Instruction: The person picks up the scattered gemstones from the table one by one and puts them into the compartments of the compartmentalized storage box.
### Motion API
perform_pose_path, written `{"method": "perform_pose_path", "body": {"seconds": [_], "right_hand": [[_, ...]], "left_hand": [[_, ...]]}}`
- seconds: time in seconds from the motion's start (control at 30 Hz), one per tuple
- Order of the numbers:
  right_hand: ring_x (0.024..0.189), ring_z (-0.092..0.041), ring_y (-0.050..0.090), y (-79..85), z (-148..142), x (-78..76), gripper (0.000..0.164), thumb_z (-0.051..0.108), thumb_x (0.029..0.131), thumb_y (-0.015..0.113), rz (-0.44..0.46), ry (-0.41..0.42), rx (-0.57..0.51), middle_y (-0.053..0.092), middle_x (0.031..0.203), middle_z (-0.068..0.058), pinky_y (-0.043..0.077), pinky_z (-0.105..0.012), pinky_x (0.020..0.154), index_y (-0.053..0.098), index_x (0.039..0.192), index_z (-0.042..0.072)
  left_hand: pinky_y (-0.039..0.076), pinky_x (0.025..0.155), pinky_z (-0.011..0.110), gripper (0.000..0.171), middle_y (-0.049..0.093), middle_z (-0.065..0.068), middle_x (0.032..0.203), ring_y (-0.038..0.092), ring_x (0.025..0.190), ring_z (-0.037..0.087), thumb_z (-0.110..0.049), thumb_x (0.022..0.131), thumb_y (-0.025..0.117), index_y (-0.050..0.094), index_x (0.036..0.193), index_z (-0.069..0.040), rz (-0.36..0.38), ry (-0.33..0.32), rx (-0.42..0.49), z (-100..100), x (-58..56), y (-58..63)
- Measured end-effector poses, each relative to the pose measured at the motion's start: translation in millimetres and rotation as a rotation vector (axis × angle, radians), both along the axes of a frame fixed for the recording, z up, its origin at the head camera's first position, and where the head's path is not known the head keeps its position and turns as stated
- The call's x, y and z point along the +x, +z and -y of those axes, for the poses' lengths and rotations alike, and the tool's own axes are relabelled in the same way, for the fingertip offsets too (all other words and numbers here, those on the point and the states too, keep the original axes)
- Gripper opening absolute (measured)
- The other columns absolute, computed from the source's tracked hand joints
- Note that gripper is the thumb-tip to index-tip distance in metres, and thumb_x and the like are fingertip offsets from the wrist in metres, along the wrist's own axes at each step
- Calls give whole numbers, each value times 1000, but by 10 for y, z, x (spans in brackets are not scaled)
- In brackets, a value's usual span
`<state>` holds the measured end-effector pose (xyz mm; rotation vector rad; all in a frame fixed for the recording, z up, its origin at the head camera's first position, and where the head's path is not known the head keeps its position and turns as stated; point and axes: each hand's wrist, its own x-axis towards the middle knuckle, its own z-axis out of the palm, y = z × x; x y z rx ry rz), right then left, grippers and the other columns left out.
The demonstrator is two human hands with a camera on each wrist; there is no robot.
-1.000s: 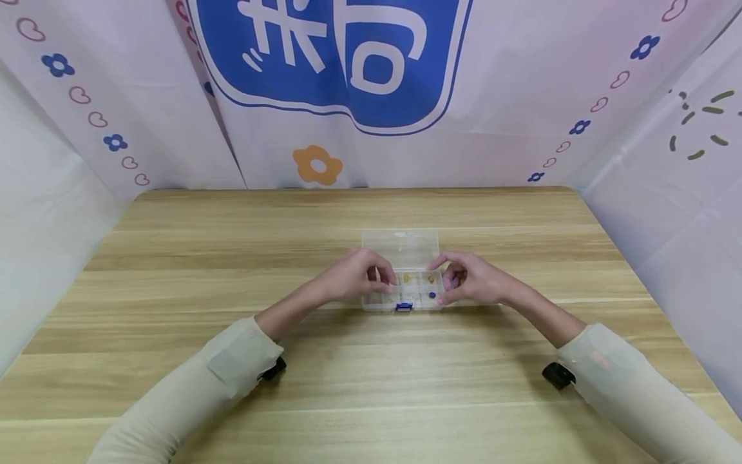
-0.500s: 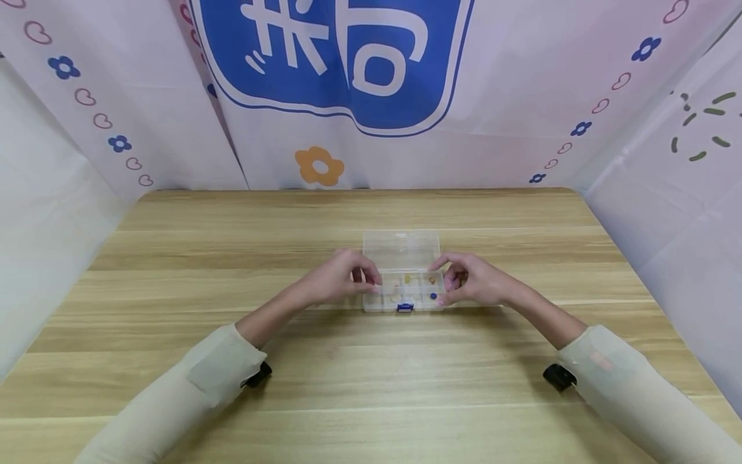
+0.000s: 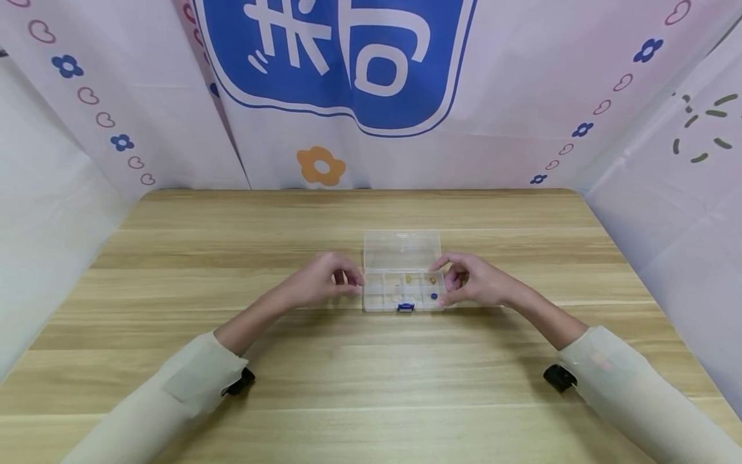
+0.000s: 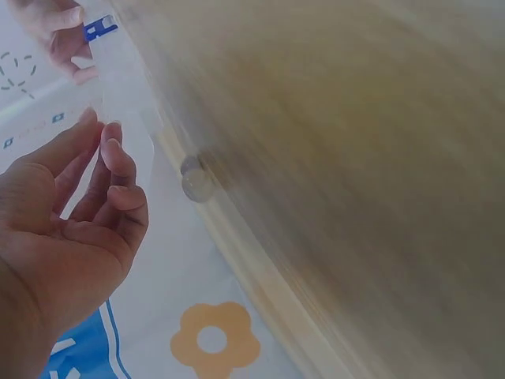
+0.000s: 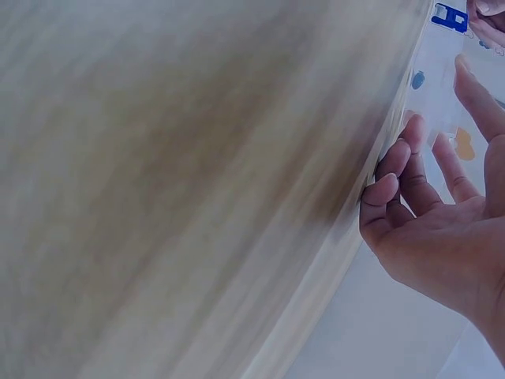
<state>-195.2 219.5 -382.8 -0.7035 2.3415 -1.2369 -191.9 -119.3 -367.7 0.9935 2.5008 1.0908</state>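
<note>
A clear plastic compartment box lies on the table, its transparent lid folded back and a blue latch at the front. Inside are a small yellow piece, an orange piece and a dark blue piece, too small to name. My right hand holds the box's right end between thumb and index finger. Just off the left end is my left hand, loosely curled. In the left wrist view, that left hand has thumb and index tips close together; no object shows between them.
The box stands near the middle of a wood-grain table. Behind it hangs a white cloth with a blue emblem and an orange flower. More white cloth closes off both sides.
My left hand has drawn leftward from over the box's middle compartments to beside its left end, uncovering the left compartments. The right hand stays at the right end.
</note>
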Motion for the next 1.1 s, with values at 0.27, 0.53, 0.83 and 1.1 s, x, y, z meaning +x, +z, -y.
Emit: {"method": "perform_pose_path", "body": {"seconds": [0.27, 0.53, 0.83, 1.1], "right_hand": [[75, -18, 57, 3, -4, 16, 54, 0, 82, 86, -8, 10, -14, 63, 81, -8, 49, -24, 69, 57, 127, -9], [75, -18, 56, 5, -10, 7, 55, 0, 81, 86, -6, -1, 9, 62, 81, -7, 48, -24, 69, 58, 127, -7], [75, -18, 57, 1, -4, 1, 55, 1, 82, 86, -16, 4, 7, 63, 80, -7, 49, -24, 70, 57, 128, -8], [75, -18, 56, -6, 5, 3, 54, 0, 82, 86, -22, 7, -6, 62, 81, -7, 49, -24, 70, 58, 127, -9]], "left_hand": [[56, 68, 27, 4, 72, 3, 84, 64, 75, 13, -1, 92, 77, 77, 95, 1, -4, 34, -8, 168, 42, -16], [53, 61, 24, 5, 72, 6, 85, 62, 71, 14, 2, 90, 78, 76, 94, 4, 4, 54, 8, 312, 63, -61], [54, 62, 26, 6, 71, 3, 85, 62, 72, 14, 4, 88, 79, 76, 90, -1, 22, 86, -57, 388, 84, -31], [55, 65, 27, 10, 71, 2, 84, 64, 74, 13, 3, 85, 82, 75, 86, -4, 50, 95, -119, 398, 78, -25]]}}
